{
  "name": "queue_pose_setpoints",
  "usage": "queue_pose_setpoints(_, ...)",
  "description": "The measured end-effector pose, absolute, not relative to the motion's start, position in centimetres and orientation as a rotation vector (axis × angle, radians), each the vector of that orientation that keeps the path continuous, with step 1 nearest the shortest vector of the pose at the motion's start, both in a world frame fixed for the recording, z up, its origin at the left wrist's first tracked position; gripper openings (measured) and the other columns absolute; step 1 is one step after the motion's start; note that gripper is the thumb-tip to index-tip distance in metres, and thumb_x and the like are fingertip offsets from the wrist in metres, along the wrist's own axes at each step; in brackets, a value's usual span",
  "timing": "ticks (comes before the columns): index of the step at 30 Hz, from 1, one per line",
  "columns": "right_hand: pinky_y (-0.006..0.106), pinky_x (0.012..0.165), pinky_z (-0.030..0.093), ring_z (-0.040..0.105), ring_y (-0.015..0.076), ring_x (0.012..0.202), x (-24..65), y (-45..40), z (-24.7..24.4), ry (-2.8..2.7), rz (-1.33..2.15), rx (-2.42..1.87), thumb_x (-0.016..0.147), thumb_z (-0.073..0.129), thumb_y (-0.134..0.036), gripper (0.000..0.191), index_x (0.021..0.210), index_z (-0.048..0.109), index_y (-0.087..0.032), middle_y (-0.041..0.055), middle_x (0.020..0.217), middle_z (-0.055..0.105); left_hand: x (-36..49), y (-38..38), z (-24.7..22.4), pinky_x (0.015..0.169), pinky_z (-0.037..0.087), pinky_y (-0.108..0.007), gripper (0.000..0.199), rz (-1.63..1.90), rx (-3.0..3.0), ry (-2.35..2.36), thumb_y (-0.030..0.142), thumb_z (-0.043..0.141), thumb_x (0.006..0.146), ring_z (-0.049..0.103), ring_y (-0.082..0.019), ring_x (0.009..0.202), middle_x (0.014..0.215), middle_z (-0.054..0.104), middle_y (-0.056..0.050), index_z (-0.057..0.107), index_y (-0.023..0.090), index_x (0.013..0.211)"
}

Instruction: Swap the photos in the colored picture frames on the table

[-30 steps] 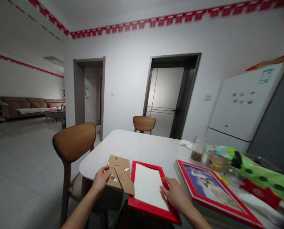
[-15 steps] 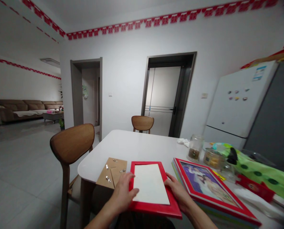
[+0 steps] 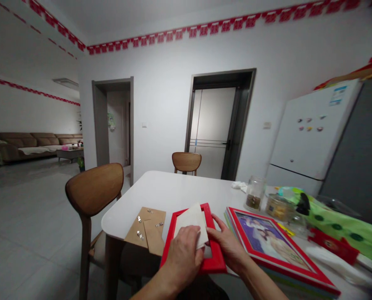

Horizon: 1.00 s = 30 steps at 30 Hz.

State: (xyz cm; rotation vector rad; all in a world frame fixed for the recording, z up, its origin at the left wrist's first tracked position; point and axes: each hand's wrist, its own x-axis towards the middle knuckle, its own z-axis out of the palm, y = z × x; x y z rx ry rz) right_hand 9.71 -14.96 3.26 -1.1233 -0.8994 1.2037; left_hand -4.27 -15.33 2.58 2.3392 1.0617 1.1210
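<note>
Red borders the empty-centred frame, which is held tilted at the near edge of the white surface, in front of the person. The left hand is closed over the white sheet, its fingers curled on the sheet's lower part; the sheet sits askew across the frame's opening, one corner reaching the far bar. The right hand grips the frame's right bar, thumb on top, the other fingers along the outer side. Just left of the frame lies a brown backing board with metal clips and a fold-out leg. To the right, a red-edged framed photo tops a stack, with a glass jar and a green bag beyond. A wooden chair stands at the left.
</note>
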Motion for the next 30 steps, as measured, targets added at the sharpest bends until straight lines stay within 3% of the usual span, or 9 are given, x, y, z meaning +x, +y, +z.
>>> queue_pose_setpoints(3, 0.024, 0.049, 0.045, 0.057, 0.0137, 0.052, 10.8, -14.6, 2.4, -1.002, 1.07, -1.268, 0.062, 0.058, -0.024, 0.076, 0.128, 0.019, -0.018, -0.0046, 0.057, 0.056, -5.7, -14.5, 3.2, 0.089, 0.036, -0.032, 0.045, 1.27, 2.236, 1.138, 0.009, 0.041, 0.068, 0.047, -0.02, 0.099, 0.107, 0.054, -0.008, 0.046, 0.015, 0.112)
queue_pose_setpoints(7, 0.025, 0.05, 0.044, 0.059, 0.0161, 0.053, 13.2, -13.8, 1.2, -1.311, 0.762, -1.69, 0.067, 0.045, -0.016, 0.058, 0.122, 0.032, -0.008, 0.0, 0.057, 0.058, -9.2, -12.7, 2.3, 0.084, 0.038, -0.031, 0.035, 1.468, 1.905, 1.265, 0.014, 0.042, 0.071, 0.052, -0.02, 0.094, 0.101, 0.057, -0.006, 0.049, 0.017, 0.105)
queue_pose_setpoints(10, 0.028, 0.069, 0.044, 0.061, 0.0209, 0.077, 14.4, -13.5, 0.1, -1.571, 0.363, -1.947, 0.067, 0.041, -0.014, 0.049, 0.114, 0.044, -0.004, 0.0133, 0.084, 0.064, -11.7, -11.8, -0.3, 0.078, 0.042, -0.03, 0.035, 1.436, 1.638, 1.338, 0.018, 0.047, 0.07, 0.055, -0.021, 0.09, 0.097, 0.06, -0.006, 0.048, 0.015, 0.105)
queue_pose_setpoints(13, 0.03, 0.083, 0.038, 0.054, 0.0234, 0.097, 14.6, -13.4, -1.1, -1.72, 0.104, -2.024, 0.067, 0.04, -0.012, 0.046, 0.112, 0.047, -0.003, 0.0188, 0.106, 0.057, -13.1, -11.2, -3.3, 0.076, 0.042, -0.027, 0.041, 1.363, 1.537, 1.368, 0.019, 0.048, 0.067, 0.056, -0.021, 0.088, 0.098, 0.06, -0.007, 0.045, 0.012, 0.107)
queue_pose_setpoints(17, 0.031, 0.078, 0.04, 0.057, 0.0241, 0.088, 14.3, -13.6, -2.2, -1.833, -0.024, -2.07, 0.068, 0.038, -0.009, 0.042, 0.108, 0.051, -0.002, 0.0193, 0.095, 0.061, -13.6, -11.1, -4.7, 0.075, 0.042, -0.026, 0.046, 1.252, 1.583, 1.406, 0.023, 0.048, 0.068, 0.057, -0.021, 0.088, 0.099, 0.06, -0.01, 0.041, 0.009, 0.111)
queue_pose_setpoints(22, 0.029, 0.076, 0.041, 0.057, 0.0228, 0.084, 14.2, -13.7, -2.8, -1.91, -0.074, -2.113, 0.069, 0.037, -0.008, 0.038, 0.101, 0.055, -0.003, 0.0178, 0.089, 0.061, -13.4, -11.9, -3.1, 0.078, 0.039, -0.029, 0.047, 1.056, 1.823, 1.593, 0.025, 0.047, 0.07, 0.054, -0.024, 0.094, 0.103, 0.058, -0.012, 0.043, 0.011, 0.115)
queue_pose_setpoints(30, 0.031, 0.086, 0.036, 0.051, 0.025, 0.099, 14.2, -14.2, -3.6, -1.913, -0.151, -2.113, 0.072, 0.039, -0.013, 0.037, 0.104, 0.054, -0.001, 0.0206, 0.103, 0.056, -13.3, -13.3, -2.3, 0.093, 0.028, -0.036, 0.046, 0.974, 2.145, 1.68, 0.026, 0.05, 0.068, 0.041, -0.025, 0.11, 0.117, 0.049, -0.011, 0.049, 0.015, 0.112)
